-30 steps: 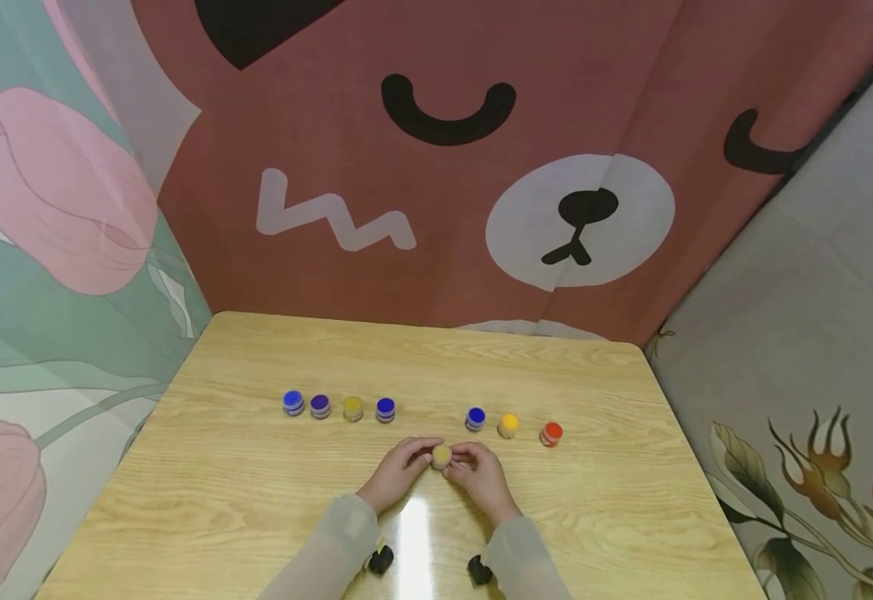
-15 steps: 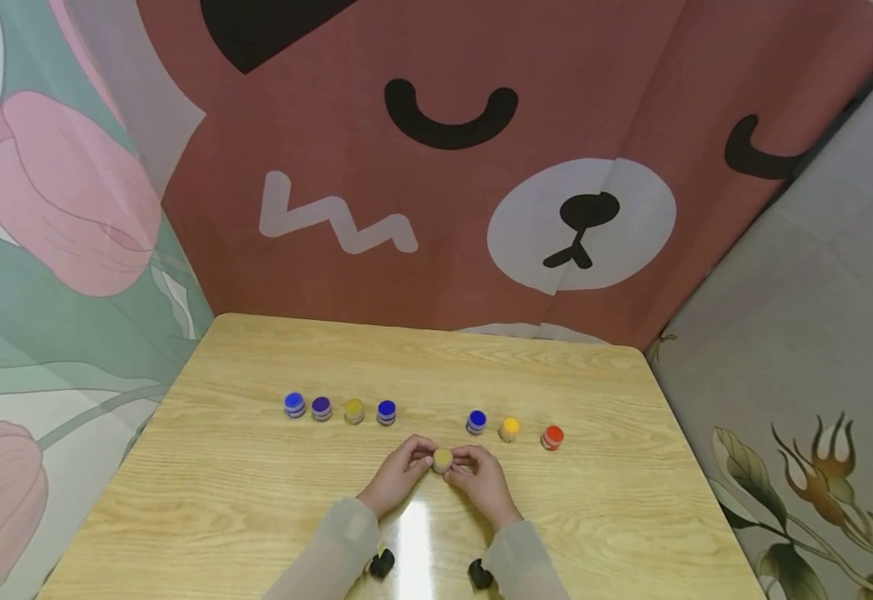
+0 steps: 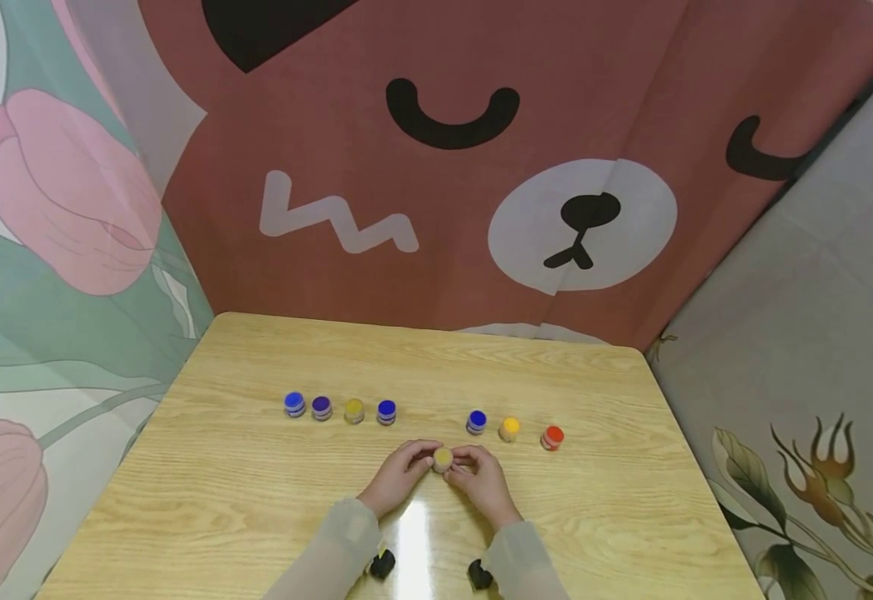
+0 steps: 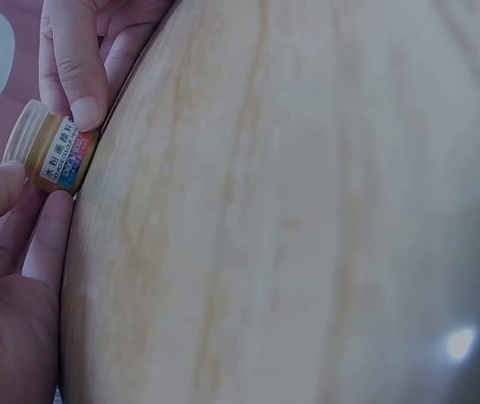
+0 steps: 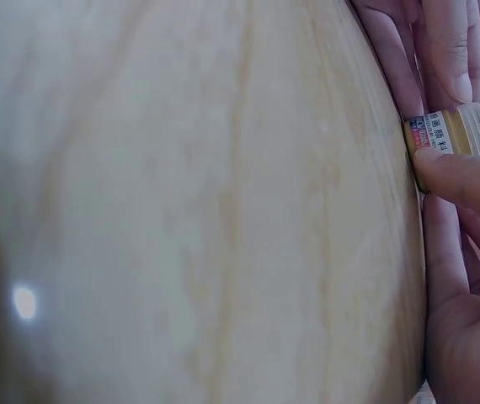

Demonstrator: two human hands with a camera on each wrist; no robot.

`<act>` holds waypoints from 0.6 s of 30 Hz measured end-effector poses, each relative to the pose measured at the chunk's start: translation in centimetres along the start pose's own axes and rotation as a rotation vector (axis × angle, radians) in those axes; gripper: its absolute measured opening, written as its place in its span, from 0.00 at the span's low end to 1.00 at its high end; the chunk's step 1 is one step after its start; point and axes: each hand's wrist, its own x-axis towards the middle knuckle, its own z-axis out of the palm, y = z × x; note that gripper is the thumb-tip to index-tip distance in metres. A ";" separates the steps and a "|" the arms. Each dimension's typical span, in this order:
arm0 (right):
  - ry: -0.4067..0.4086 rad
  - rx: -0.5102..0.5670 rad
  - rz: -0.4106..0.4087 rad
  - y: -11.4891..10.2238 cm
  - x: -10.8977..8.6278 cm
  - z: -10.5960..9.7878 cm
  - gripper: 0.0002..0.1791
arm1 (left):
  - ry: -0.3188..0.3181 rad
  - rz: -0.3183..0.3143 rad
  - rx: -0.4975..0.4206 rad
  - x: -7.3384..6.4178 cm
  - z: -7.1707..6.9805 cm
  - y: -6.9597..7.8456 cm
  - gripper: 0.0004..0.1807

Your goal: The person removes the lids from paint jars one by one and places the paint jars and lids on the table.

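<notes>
A small gouache paint jar (image 3: 443, 459) with yellow-brown paint, a clear lid and a printed label stands upright on the table between both hands. My left hand (image 3: 398, 477) pinches it from the left; in the left wrist view its thumb (image 4: 2, 187) lies at the lid's edge. From the other side my right hand (image 3: 481, 482) holds the jar, and the right wrist view has its thumb (image 5: 455, 175) against the label. The lid is on the jar (image 4: 55, 150). Parts of the far-side fingers are hidden behind the jar.
Behind the hands, a row of similar jars stands on the wooden table (image 3: 218, 483): blue (image 3: 295, 405), purple (image 3: 321, 408), olive-yellow (image 3: 354, 411) and dark blue (image 3: 387, 412) at left. Another blue jar (image 3: 477, 422), an orange-yellow jar (image 3: 509, 429) and a red jar (image 3: 552, 437) stand right.
Both hands stay on the jar in the same spot. The left fingers shift slightly around it. The head view has tilted a little.
</notes>
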 end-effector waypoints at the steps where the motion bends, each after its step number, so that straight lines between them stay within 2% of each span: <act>1: 0.001 -0.003 -0.001 0.0 0.0 0.0 0.16 | 0.000 -0.004 -0.014 0.0 0.0 0.0 0.17; 6: 0.001 -0.012 -0.012 -0.7 -0.2 0.0 0.16 | 0.002 -0.025 -0.068 0.1 0.1 0.2 0.15; 11: -0.012 0.001 -0.015 -3.3 -1.1 -0.2 0.15 | -0.001 -0.004 -0.081 0.0 0.1 0.2 0.15; 15: -0.015 0.007 -0.024 -4.4 -1.6 -0.4 0.15 | -0.003 0.040 -0.024 -0.1 0.0 0.2 0.19; 18: -0.012 0.012 -0.020 -3.6 -1.4 -0.3 0.15 | 0.001 0.046 0.028 -0.2 0.0 0.2 0.19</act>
